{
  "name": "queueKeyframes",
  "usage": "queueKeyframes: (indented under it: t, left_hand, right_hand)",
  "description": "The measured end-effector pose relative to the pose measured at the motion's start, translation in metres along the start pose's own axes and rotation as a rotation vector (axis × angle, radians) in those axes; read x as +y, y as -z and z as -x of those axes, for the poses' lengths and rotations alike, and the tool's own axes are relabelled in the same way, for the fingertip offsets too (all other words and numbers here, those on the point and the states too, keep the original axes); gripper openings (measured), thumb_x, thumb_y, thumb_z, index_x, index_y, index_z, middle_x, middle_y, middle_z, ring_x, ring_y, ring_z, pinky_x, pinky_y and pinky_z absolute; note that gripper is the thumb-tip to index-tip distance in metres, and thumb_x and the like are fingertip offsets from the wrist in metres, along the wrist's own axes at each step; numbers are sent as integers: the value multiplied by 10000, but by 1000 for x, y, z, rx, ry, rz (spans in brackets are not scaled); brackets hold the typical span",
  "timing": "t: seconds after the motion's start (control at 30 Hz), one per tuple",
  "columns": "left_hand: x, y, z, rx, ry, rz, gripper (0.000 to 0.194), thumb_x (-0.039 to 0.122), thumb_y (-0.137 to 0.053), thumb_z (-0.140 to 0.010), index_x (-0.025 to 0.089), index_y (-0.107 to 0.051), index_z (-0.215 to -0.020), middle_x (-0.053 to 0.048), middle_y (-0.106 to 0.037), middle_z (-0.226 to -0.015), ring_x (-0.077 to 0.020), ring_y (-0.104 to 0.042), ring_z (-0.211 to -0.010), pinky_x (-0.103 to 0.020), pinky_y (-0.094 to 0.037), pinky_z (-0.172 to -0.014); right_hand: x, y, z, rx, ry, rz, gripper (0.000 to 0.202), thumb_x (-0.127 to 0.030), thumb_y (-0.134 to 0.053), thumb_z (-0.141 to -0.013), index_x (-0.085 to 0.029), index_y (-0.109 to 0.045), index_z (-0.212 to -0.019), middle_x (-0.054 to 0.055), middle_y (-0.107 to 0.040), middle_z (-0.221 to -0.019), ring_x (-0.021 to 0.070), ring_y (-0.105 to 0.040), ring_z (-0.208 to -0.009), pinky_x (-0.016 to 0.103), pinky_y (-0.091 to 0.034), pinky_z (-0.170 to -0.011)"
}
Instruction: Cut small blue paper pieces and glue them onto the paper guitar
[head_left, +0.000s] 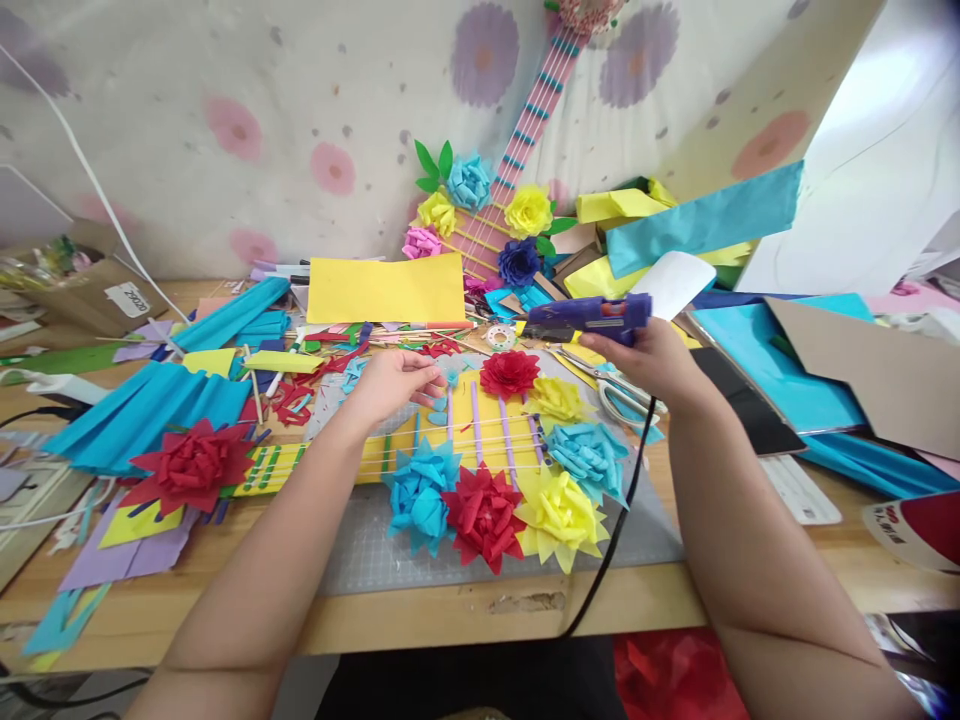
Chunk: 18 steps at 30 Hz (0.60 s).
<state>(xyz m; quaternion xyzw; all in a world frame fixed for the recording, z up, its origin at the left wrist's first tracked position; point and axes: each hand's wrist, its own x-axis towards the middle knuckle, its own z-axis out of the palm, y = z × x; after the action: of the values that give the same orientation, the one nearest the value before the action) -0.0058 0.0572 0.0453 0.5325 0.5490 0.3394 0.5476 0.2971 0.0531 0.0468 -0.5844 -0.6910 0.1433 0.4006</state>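
Note:
My right hand point(660, 362) grips a purple hot glue gun point(592, 316), its dark nozzle pointing left and its black cord trailing down off the table. The fingers of my left hand point(397, 388) are pinched together beside some small blue paper bits point(439, 408); whether one is between the fingertips is unclear. Below both hands lies a yellow paper guitar point(491, 425) with white strings and purple strips. Around its body sit a dark red paper flower point(510, 374), a blue flower point(421, 492), a red flower point(485, 515) and several others. My left forearm hides part of the neck.
A grey cutting mat point(360, 560) lies under the guitar. Scissors point(626, 395) rest near my right hand. A pink paper guitar point(536, 110) leans on the wall. Blue crepe paper point(142, 415), a yellow sheet point(386, 290) and a cardboard box point(90, 290) surround the work.

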Motion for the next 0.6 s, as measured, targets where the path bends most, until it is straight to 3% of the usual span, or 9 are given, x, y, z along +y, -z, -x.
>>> queueKeyframes:
  t: [0.1, 0.23, 0.4, 0.6]
  left_hand:
    - [1, 1, 0, 26, -20, 16, 165, 261, -703, -715, 114, -635, -684, -65, -692, -698, -142, -652, -610, -261, -547, -555]
    - [1, 1, -1, 114, -63, 17, 140, 240, -683, -724, 127, -604, -699, -42, -671, -687, -137, -651, -638, -243, -548, -539]
    - [-8, 8, -8, 140, -149, -42, 151, 271, -693, -697, 132, -636, -717, -20, -642, -675, -141, -653, -663, -242, -565, -543]
    - [-12, 14, -11, 107, -140, -107, 176, 289, -696, -696, 134, -637, -754, -26, -653, -660, -139, -648, -607, -256, -565, -555]
  right_hand:
    - [21, 4, 9, 85, -215, 9, 496, -595, -612, -691, -146, -690, -885, 56, -645, -695, 207, -595, -652, 316, -465, -571]
    - [41, -8, 20, 23, -386, 80, 511, -584, -609, -685, -139, -671, -928, 88, -670, -786, 244, -616, -737, 337, -472, -615]
    - [47, -29, 24, -102, -443, 198, 518, -599, -553, -717, -142, -632, -949, 111, -676, -849, 263, -621, -772, 362, -468, -644]
    - [50, -30, 24, -156, -450, 221, 521, -616, -535, -726, -146, -606, -940, 104, -667, -825, 233, -609, -707, 335, -459, -602]
